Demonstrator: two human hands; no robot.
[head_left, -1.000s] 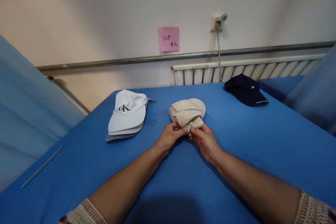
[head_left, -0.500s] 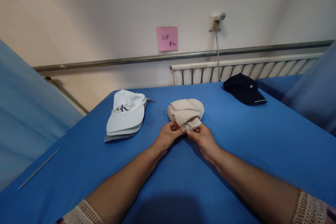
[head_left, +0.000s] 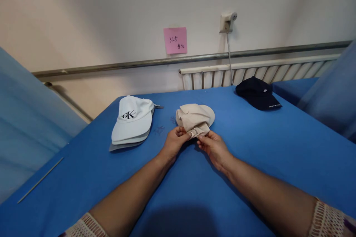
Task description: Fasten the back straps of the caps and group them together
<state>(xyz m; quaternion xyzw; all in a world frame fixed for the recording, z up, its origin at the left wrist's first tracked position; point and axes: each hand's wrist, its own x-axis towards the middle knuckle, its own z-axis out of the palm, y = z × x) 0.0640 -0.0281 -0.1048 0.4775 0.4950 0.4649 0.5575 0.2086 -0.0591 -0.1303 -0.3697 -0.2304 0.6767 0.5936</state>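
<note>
A beige baseball cap (head_left: 194, 114) lies crumpled on the blue table cover (head_left: 178, 177), its brim facing away to the far right. At its near side is the back strap with a small buckle (head_left: 194, 132). My left hand (head_left: 174, 141) pinches the strap just left of the buckle, thumb on top. On the other side, my right hand (head_left: 215, 147) has thumb and fingers closed on the strap's right part. The fingertips hide some of the strap.
Stacked caps, a white one (head_left: 132, 118) uppermost, sit to the left. A dark navy cap (head_left: 257, 92) lies at the back right. One thin stick (head_left: 40, 180) rests near the left edge. Behind are a metal rail (head_left: 133, 64), a radiator (head_left: 211, 77) and a pink note (head_left: 175, 40).
My right fingertips have moved slightly right, away from the left ones, and the buckle between them shows more plainly. The cap stays in about the same place.
</note>
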